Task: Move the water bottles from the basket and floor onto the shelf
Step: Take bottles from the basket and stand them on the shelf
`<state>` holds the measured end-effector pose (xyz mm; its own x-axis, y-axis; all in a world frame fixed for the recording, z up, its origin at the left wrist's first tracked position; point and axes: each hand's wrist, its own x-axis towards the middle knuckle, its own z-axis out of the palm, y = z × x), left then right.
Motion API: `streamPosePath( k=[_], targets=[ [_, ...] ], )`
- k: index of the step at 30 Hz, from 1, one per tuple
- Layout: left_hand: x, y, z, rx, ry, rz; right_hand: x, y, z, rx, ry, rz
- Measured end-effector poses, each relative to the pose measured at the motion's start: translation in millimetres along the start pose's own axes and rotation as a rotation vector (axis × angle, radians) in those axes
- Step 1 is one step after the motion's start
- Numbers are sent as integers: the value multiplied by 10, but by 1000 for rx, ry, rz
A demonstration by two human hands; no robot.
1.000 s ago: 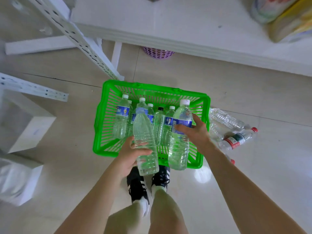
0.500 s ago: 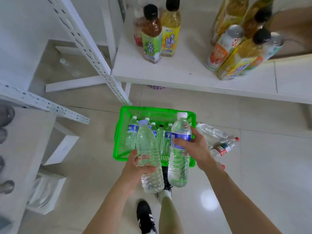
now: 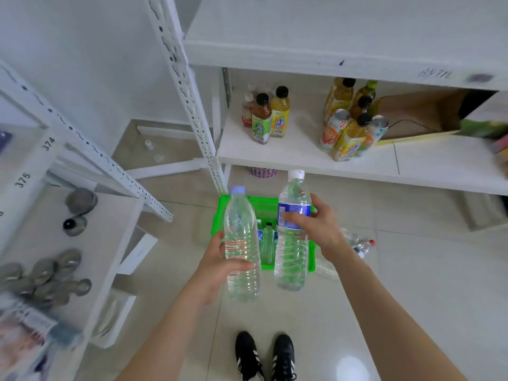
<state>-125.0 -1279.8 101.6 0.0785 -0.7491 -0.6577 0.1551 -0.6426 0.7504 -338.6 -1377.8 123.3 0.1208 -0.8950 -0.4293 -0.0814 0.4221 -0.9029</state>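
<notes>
My left hand (image 3: 220, 264) grips an unlabelled clear water bottle (image 3: 241, 232) upright around its lower body. My right hand (image 3: 316, 226) holds a second water bottle (image 3: 292, 251) with a blue label, also upright, by its upper half. Both bottles hang in the air above the green basket (image 3: 239, 204) on the floor, where a few small bottles (image 3: 268, 240) still stand. More water bottles (image 3: 362, 244) lie on the floor to the right of the basket. The white shelf (image 3: 302, 155) is just beyond and above the basket.
The shelf holds tea bottles (image 3: 264, 119) at the left, juice bottles and cans (image 3: 351, 127) in the middle and a cardboard box (image 3: 420, 114) at the right. A perforated white post (image 3: 192, 105) stands left of it. Metal cans (image 3: 46, 276) sit on the left rack. My shoes (image 3: 265, 356) are below.
Both hands have lifted their bottles up out of the basket and higher. The view has tilted up, so the shelf and its upper board now show.
</notes>
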Motion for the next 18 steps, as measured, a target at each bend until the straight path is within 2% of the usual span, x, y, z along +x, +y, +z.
streamPosePath(
  k=[8,18],
  targets=[
    [-419,742,77,-16,-90,213,-344,-941,-9,-5,-57,-198],
    [-617,1902,-34,63,-83,471,-403,-2056,37,-7,-42,-357]
  ],
)
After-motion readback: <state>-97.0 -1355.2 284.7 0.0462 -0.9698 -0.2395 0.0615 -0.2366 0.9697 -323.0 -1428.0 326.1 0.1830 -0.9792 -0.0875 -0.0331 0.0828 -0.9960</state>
